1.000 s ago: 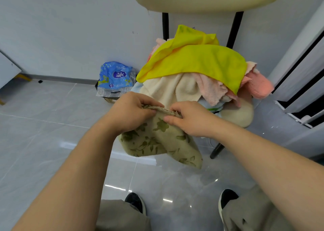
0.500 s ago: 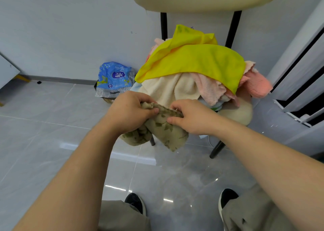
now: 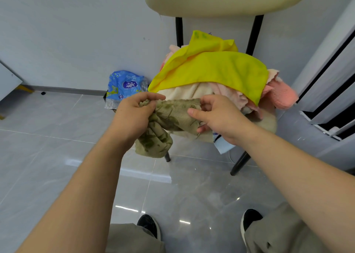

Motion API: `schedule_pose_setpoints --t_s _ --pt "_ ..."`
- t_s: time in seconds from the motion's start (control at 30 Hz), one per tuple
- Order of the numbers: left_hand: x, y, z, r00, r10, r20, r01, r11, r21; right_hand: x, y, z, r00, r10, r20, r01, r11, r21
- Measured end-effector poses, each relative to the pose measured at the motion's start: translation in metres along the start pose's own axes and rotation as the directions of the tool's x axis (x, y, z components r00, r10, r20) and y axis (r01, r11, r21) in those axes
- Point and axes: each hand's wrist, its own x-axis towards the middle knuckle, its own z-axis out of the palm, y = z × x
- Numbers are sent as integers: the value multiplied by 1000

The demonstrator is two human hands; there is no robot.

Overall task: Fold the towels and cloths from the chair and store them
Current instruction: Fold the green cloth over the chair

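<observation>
Both forearms reach up from the lower corners of the frame and meet at its centre, in front of the chair (image 3: pixel 226 1). The left hand (image 3: pixel 134 116) lies back-up, its fingers curled round one end of the olive towel (image 3: pixel 172 118), with a tuft of the cloth showing above the knuckles. The right hand (image 3: pixel 219 118) is turned a little on its side. Its thumb lies straight along the near face of the towel, pointing to the left of the frame. Its fingers curl over the top edge and one fingertip shows beneath, so the cloth is pinched between thumb and fingers.

The towel, patterned with darker leaves, is held in the air just before the front edge of the seat. Its stretch between the two hands runs across the frame, left to right and roughly level, bunched and wrinkled. From the left hand a second thick fold hangs downward toward the floor (image 3: pixel 57 137).

Behind it, at upper centre, the seat carries a heap: a yellow cloth (image 3: pixel 211 70) on top, a cream towel (image 3: pixel 188 93) under it, and a pink cloth (image 3: pixel 282 97) spilling to the right. A blue packet (image 3: pixel 124 84) lies on the floor left of the chair, by the wall
</observation>
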Motion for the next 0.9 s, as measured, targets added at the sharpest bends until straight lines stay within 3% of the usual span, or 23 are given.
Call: schedule_pose_setpoints --t_s 0.1,0.23,0.37,0.57,0.9 --pt "-5 4 2 999 17 45 -17 1000 -3 -1 -1 3 998 -17 -56 21 997 68" --pt "-6 2 4 994 26 102 -32 998 55 -4 -2 6 985 -124 -119 126 992 8" --pt "-2 -2 3 993 35 115 -51 989 138 -5 -4 6 982 -175 -73 174 984 -26" --pt "1 -6 3 992 34 121 -49 990 129 -6 -6 8 989 -150 12 150 988 -41" --pt "-3 -3 5 977 27 210 -39 998 51 -5 -2 8 990 -142 14 143 984 -110"
